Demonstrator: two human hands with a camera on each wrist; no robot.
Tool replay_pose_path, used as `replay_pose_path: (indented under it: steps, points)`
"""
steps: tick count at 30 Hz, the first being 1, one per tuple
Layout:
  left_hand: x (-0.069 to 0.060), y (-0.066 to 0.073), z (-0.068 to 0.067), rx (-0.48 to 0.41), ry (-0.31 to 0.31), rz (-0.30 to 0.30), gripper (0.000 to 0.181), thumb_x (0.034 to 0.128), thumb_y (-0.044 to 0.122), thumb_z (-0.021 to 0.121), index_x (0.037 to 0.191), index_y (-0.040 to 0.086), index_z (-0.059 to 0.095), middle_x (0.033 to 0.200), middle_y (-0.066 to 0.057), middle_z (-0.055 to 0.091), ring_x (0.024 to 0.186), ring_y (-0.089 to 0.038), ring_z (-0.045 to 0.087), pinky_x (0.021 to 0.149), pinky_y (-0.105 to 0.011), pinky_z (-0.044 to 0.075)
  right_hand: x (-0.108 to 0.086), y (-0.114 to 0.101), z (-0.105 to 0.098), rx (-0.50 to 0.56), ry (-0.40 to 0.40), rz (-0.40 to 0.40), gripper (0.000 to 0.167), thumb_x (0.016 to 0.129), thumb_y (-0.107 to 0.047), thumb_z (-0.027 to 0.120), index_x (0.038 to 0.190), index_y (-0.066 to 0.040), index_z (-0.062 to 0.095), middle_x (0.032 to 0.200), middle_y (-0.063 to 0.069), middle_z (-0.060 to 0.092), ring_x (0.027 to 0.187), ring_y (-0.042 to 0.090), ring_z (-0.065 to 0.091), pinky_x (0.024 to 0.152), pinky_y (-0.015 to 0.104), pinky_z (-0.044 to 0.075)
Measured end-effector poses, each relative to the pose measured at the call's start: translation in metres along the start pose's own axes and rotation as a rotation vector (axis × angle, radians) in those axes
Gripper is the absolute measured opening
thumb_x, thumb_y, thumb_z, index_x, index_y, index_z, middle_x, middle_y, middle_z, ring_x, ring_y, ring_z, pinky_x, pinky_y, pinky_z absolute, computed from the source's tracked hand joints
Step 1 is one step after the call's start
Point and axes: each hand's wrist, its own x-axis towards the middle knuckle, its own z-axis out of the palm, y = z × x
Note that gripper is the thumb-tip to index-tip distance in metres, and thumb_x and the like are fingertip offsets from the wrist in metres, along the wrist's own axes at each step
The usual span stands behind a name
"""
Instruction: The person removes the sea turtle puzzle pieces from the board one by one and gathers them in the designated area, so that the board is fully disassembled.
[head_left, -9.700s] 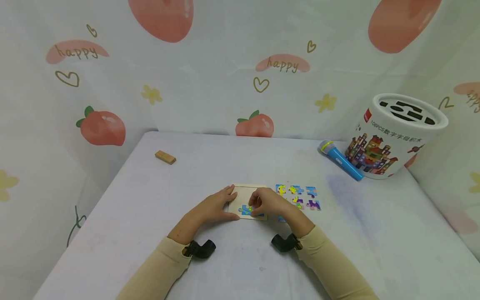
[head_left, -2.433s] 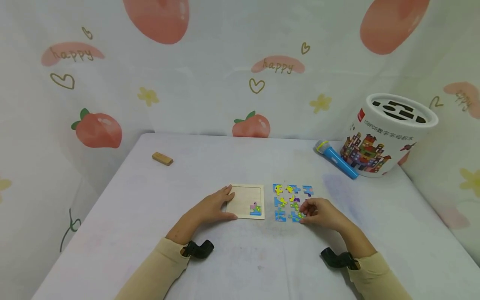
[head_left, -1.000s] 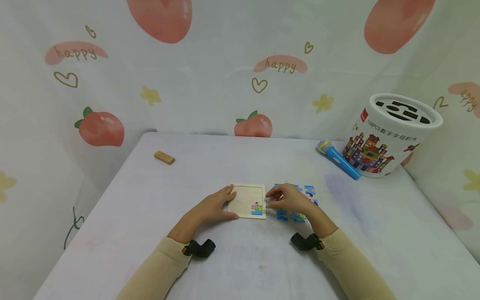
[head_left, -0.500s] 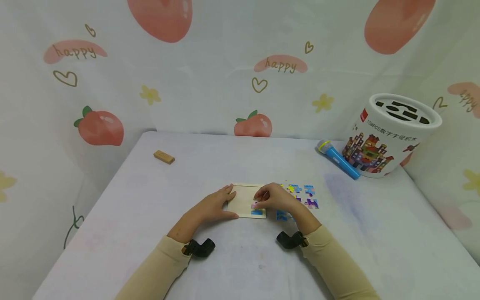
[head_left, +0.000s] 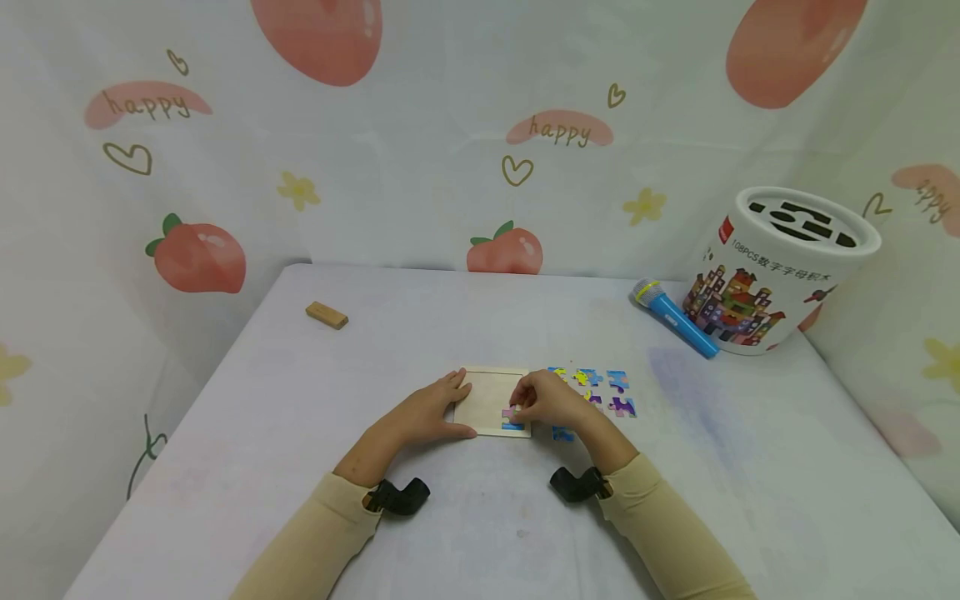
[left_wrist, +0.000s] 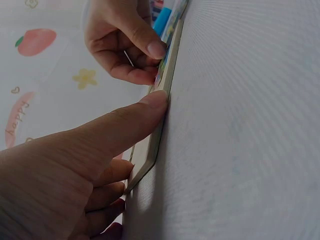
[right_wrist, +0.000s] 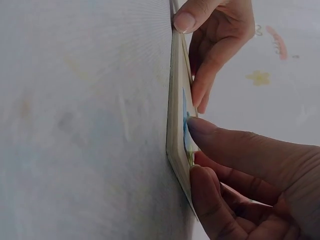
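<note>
A square wooden puzzle tray (head_left: 483,400) lies flat on the table. My left hand (head_left: 427,412) holds it by the left side, the thumb on the near edge and the fingers along the left and far edges. In the tray's near right corner sits a blue and pink jigsaw piece (head_left: 513,426). Over that corner my right hand (head_left: 553,402) pinches at the piece; in the right wrist view the thumb (right_wrist: 205,129) touches its blue face. Loose jigsaw pieces (head_left: 622,407) lie in rows right of the tray, some hidden behind my right hand and wrist.
A blue toy microphone (head_left: 678,321) lies at the back right, against a large white bucket (head_left: 772,275) with a slotted lid. At the back left is a small wooden block (head_left: 327,315). A patterned cloth hangs behind the table.
My right hand has moved left from the loose pieces to the tray's corner. The tray held more pieces along its near side 9.7 seconds ago; one shows there now. My left hand stays put.
</note>
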Motion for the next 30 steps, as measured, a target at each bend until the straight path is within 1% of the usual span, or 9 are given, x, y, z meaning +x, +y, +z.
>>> replay_pose_path:
  steps: [7,12,16,19,23,27,30]
  points:
    - [-0.0019,0.0006,-0.0005,-0.014,-0.005,0.0,0.081,0.0784,0.042,0.072,0.141,0.002,0.038,0.154,-0.013,0.021,0.143,-0.028,0.02,0.114,-0.045,0.025,-0.0018,0.0004,0.0002,0.019,0.008,-0.02,0.014,0.077,-0.007,0.074,0.086,-0.002,0.065,0.075,0.003,0.058,0.066,0.011,0.05,0.06,0.022,0.044]
    - [-0.0012,0.0011,-0.0014,-0.006,-0.004,0.0,0.082,0.0781,0.043,0.072,0.141,0.002,0.038,0.154,-0.013,0.022,0.143,-0.028,0.021,0.113,-0.044,0.025,-0.0017,0.0008,-0.0007,0.051,0.012,-0.007,0.01,0.082,-0.007,0.069,0.089,-0.005,0.062,0.079,0.003,0.057,0.07,0.013,0.05,0.064,0.023,0.044]
    - [-0.0011,0.0021,-0.0027,-0.007,-0.006,0.0,0.082,0.0782,0.043,0.072,0.141,0.002,0.038,0.154,-0.013,0.022,0.143,-0.028,0.021,0.113,-0.045,0.025,-0.0017,0.0006,-0.0028,0.083,-0.012,0.004,0.01,0.084,-0.008,0.068,0.091,-0.005,0.061,0.08,0.003,0.058,0.072,0.014,0.051,0.067,0.023,0.045]
    - [-0.0017,0.0024,-0.0033,-0.008,-0.008,-0.001,0.082,0.0783,0.042,0.072,0.141,0.002,0.038,0.154,-0.013,0.022,0.143,-0.028,0.02,0.114,-0.044,0.025,-0.0015,0.0012,-0.0041,0.109,-0.038,-0.015,0.011,0.085,-0.008,0.067,0.092,-0.003,0.06,0.081,0.004,0.058,0.072,0.014,0.052,0.068,0.023,0.046]
    - [-0.0019,0.0017,-0.0029,-0.007,-0.004,0.0,0.081,0.0785,0.042,0.072,0.141,0.002,0.038,0.154,-0.013,0.022,0.143,-0.028,0.02,0.114,-0.044,0.025,-0.0009,0.0035,-0.0043,0.128,-0.052,-0.025,0.012,0.085,-0.011,0.067,0.093,-0.004,0.059,0.077,0.003,0.058,0.07,0.013,0.052,0.064,0.023,0.046]
    - [-0.0016,0.0014,-0.0024,-0.006,-0.006,0.001,0.081,0.0788,0.042,0.071,0.141,0.002,0.038,0.154,-0.013,0.022,0.143,-0.028,0.02,0.114,-0.044,0.025,-0.0025,0.0061,-0.0047,0.15,-0.018,-0.029,0.014,0.085,-0.014,0.068,0.093,-0.006,0.06,0.075,0.001,0.061,0.068,0.012,0.053,0.061,0.023,0.046]
    - [-0.0015,0.0018,-0.0022,-0.009,-0.007,0.003,0.081,0.0788,0.042,0.071,0.141,0.002,0.038,0.154,-0.013,0.021,0.143,-0.028,0.02,0.114,-0.044,0.025,-0.0062,0.007,-0.0067,0.176,0.009,-0.045,0.014,0.084,-0.014,0.069,0.092,-0.005,0.061,0.076,0.002,0.063,0.067,0.012,0.056,0.062,0.024,0.049]
